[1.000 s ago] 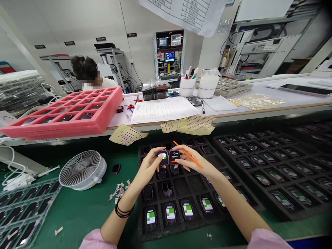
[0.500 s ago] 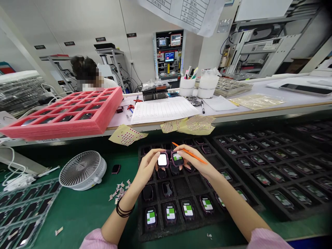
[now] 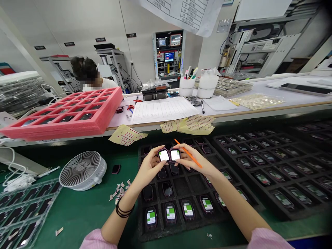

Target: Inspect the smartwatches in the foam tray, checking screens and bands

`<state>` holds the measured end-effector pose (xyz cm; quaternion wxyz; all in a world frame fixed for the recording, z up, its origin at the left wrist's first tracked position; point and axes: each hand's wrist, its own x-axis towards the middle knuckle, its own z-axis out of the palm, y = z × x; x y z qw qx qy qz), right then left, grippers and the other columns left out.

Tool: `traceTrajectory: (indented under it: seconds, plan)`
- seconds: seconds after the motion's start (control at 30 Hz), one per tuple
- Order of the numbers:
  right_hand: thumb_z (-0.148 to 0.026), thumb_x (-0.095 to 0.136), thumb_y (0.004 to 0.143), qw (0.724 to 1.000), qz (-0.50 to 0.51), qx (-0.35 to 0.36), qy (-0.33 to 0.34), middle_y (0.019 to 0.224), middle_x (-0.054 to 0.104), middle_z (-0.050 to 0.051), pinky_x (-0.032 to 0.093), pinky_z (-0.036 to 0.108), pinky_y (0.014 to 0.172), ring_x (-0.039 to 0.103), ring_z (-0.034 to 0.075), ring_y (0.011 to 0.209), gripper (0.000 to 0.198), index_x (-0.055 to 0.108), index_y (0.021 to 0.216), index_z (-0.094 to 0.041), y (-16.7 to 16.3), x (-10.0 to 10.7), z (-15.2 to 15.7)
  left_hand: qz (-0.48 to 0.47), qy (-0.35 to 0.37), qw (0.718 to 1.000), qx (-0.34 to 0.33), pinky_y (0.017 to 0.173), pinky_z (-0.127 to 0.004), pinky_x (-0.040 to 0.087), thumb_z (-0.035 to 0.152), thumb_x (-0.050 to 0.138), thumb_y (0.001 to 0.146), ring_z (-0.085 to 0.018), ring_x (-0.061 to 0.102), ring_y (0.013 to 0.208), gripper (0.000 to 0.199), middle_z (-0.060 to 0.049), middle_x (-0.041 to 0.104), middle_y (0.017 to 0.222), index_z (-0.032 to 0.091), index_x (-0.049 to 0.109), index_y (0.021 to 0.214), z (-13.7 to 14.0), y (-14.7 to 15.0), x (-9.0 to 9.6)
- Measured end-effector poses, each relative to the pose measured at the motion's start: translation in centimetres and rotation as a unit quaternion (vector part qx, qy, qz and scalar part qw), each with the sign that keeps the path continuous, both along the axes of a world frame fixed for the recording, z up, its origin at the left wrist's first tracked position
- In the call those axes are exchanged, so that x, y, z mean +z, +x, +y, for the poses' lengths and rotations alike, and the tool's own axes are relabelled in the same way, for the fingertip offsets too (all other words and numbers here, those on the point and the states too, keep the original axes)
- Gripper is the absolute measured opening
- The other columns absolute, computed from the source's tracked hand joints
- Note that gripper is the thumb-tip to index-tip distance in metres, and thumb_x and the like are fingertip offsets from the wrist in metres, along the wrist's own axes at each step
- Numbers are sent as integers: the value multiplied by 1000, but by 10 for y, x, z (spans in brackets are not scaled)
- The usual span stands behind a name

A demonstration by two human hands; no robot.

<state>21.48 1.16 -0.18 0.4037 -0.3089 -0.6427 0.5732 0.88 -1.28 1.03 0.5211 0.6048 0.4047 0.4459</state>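
Note:
My left hand [image 3: 150, 165] is closed on a dark-framed smartwatch body [image 3: 163, 155], its screen lit mostly white. A second smartwatch body [image 3: 175, 155], also showing a bright screen, sits in my right hand [image 3: 195, 159]. The two watches are side by side, nearly touching, over a black foam tray [image 3: 183, 186]. An orange stick, like a pen or pry tool [image 3: 190, 155], lies across my right hand, tucked by the thumb and index finger. In the tray's near row, several watches [image 3: 188, 210] show green and white screens; others there are dark.
More watches fill a second black tray [image 3: 272, 207] at right. A white fan [image 3: 81, 171], a lone watch [image 3: 116, 169] and small loose tabs [image 3: 119, 190] lie left. A pink foam tray [image 3: 103, 121] overhangs the shelf edge; a person [image 3: 86, 74] is behind it.
The right watch's screen has gone from green and dark to mostly white, and the left one now shows a bit of green. Both watches have tilted slightly and my thumbs have shifted onto the screens.

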Motion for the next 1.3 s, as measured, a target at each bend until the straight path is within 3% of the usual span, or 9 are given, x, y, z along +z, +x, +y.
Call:
traceTrajectory:
  seconds: [0.1,0.3,0.53,0.63,0.83,0.97,1.17,1.3]
  plan:
    - [-27,70,76,1000,1,-4,-5,99,62,6,43,18,42,66,15,73,41,50,111,-22,-1,0,1,-1,9,1000,2,73,-27,51,28,68,77,-17,63,86,52,-11,56,122,20,49,124,0,0,-1]
    - [-36,63,82,999,-7,-41,-20,89,63,4,34,18,36,63,11,56,30,54,105,-19,-3,7,-3,17,-7,999,31,51,-20,42,37,60,82,-13,63,69,38,-9,62,107,17,56,115,-1,1,6]
    - [-40,63,81,998,-12,-52,-20,79,62,1,33,18,37,59,9,51,30,55,101,-19,-4,15,-7,30,-6,998,58,46,-19,41,44,58,83,-12,55,62,31,-4,63,82,16,65,95,-1,2,6]
    - [-37,67,78,999,-14,-48,-21,68,58,-3,33,19,37,57,9,48,32,55,101,-19,-4,13,-6,30,-5,998,57,50,-21,45,45,60,81,-14,56,66,30,-4,62,80,16,65,88,0,2,4]
    - [-40,61,83,998,-12,-56,-21,79,62,1,32,18,37,59,9,51,29,56,101,-19,-3,14,-6,25,0,1000,11,65,-26,53,37,64,79,-13,57,74,35,-6,60,99,17,58,107,1,1,-1]
    - [-40,58,85,997,-7,-67,-24,71,60,0,32,18,36,60,10,50,26,57,100,-19,-3,13,-6,44,13,999,-6,72,-28,52,31,67,78,-14,59,77,42,-8,59,105,18,53,115,2,0,-4]
    - [-42,53,88,996,-20,-83,-32,59,57,-2,31,18,36,57,11,47,27,58,97,-17,-5,11,-4,21,-10,1000,18,61,-24,52,35,67,76,-12,56,71,36,-5,59,94,17,56,105,3,1,-3]
    - [-41,52,89,998,-27,-51,-15,67,60,0,33,18,38,56,9,49,26,56,102,-18,-4,15,-6,30,-23,998,52,46,-18,46,45,64,76,-11,51,63,34,-1,54,77,15,59,91,3,1,4]
